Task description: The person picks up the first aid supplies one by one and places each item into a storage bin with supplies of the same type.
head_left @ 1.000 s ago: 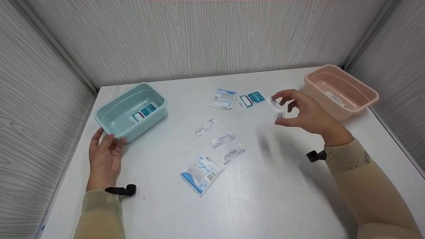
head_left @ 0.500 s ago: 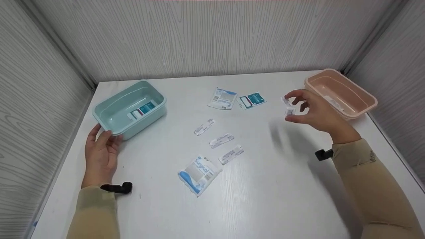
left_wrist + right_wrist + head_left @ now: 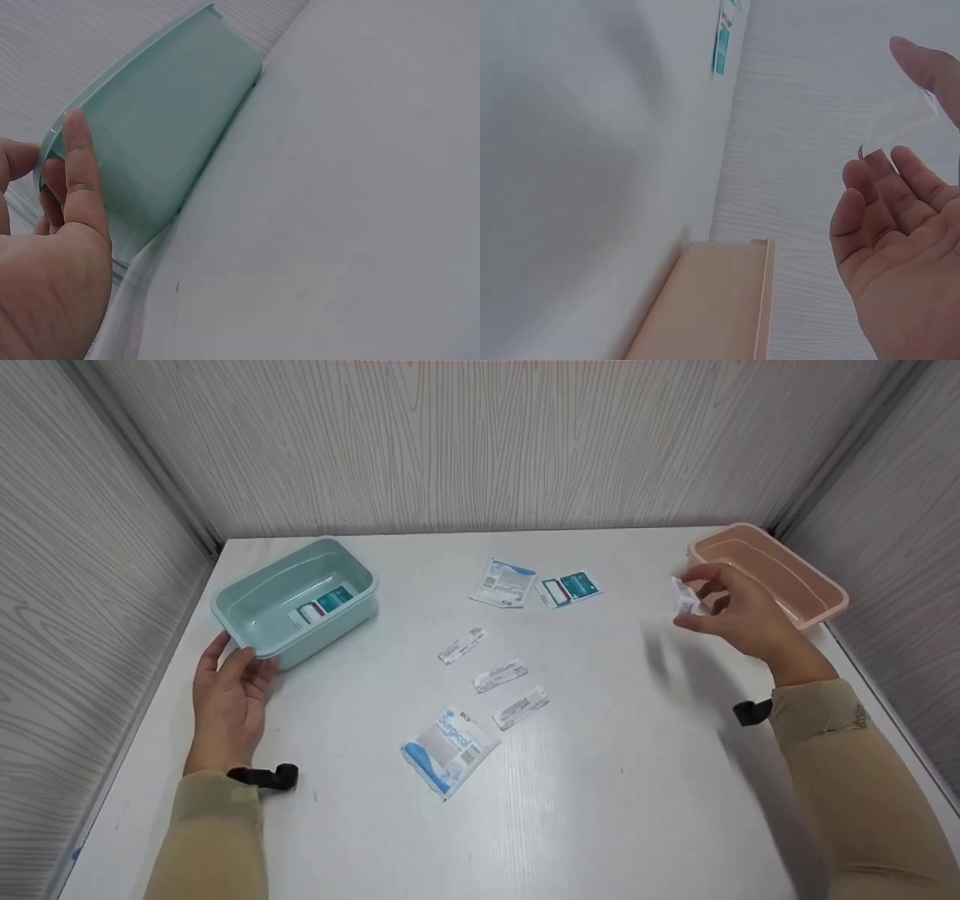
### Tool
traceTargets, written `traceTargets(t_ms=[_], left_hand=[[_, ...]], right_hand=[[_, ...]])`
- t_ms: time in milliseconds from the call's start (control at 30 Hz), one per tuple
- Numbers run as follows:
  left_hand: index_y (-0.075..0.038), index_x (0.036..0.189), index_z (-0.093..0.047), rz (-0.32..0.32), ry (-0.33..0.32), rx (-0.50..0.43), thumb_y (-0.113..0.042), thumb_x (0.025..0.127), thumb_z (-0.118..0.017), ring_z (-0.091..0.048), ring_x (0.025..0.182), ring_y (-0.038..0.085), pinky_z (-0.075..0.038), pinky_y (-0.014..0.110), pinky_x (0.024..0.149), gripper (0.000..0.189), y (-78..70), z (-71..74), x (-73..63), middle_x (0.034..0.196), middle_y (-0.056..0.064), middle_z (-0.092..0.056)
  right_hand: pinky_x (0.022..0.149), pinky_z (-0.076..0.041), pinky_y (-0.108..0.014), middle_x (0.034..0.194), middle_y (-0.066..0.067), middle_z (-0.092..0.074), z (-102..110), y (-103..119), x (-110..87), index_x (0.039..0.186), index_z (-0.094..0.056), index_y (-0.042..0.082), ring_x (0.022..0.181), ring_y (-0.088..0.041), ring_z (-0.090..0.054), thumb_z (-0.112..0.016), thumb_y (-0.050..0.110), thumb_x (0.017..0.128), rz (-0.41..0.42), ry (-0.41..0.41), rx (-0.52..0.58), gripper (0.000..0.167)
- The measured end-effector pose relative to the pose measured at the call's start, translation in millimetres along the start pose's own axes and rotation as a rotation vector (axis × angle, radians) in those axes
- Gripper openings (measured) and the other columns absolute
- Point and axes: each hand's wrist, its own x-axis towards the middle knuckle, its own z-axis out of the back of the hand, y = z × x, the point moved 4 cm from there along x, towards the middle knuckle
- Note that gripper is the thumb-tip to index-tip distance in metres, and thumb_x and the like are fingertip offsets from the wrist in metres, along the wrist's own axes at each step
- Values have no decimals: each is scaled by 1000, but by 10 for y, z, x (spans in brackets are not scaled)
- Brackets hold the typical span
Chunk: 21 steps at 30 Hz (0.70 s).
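My left hand (image 3: 229, 705) grips the near left corner of a teal plastic bin (image 3: 352, 626). In the left wrist view the thumb lies on one side of the bin's rim and fingers lie along its outer wall. My right hand (image 3: 750, 611) pinches a small white adhesive bandage packet (image 3: 686, 598) between thumb and fingertips, and the packet is bent. It hangs above the table, just left of a pink plastic bin (image 3: 806, 574). Seen from the right wrist, the packet (image 3: 900, 118) is pale and blurred between thumb and fingers.
Inside the teal bin lies a teal-and-white packet (image 3: 330, 601). Several bandage packets (image 3: 500, 676) lie mid-table. A surgical packet (image 3: 450, 750) lies nearer, with another blue-and-white packet (image 3: 504, 583) and a teal-and-white packet (image 3: 570, 589) behind. Walls enclose the table's back and sides.
My right hand has carried the bandage packet rightward, closer to the pink bin, and the packet has bent more. My left hand keeps its grip on the teal bin.
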Motion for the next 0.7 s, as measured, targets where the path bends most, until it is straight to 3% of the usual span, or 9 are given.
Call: traceTargets(t_ms=[100, 267, 500, 700], left_hand=[[-26, 166, -40, 3, 3, -2, 7, 105, -72, -61, 136, 18, -72, 30, 95, 76, -4, -9, 0, 162, 5, -44], [-24, 166, -41, -12, -16, 10, 8, 106, -71, -62, 129, 17, -72, 28, 93, 74, 0, -18, 0, 157, 5, -47], [-26, 168, -41, 5, -13, 13, 5, 106, -74, -62, 137, 17, -71, 28, 99, 77, 12, -28, 13, 163, 4, -44], [-27, 168, -40, 22, -8, -6, 4, 104, -77, -60, 138, 16, -70, 29, 102, 80, -19, -16, -15, 162, 3, -44]], right_hand=[[78, -48, -14, 126, 7, -61, 107, -49, 20, 151, -60, 12, 104, -13, -58, -93, 18, 96, 7, -36, 6, 64], [80, -47, -13, 129, 13, -62, 336, -224, 58, 148, -62, 9, 110, -10, -57, -93, 19, 96, 11, -100, -11, 61], [79, -48, -15, 127, 10, -58, 711, -585, 9, 156, -54, 21, 111, -9, -53, -88, 54, 97, -238, -114, -27, 75], [77, -50, -13, 121, 13, -58, 887, -769, 41, 153, -56, 20, 107, -7, -54, -87, 57, 97, -304, -164, -25, 73]])
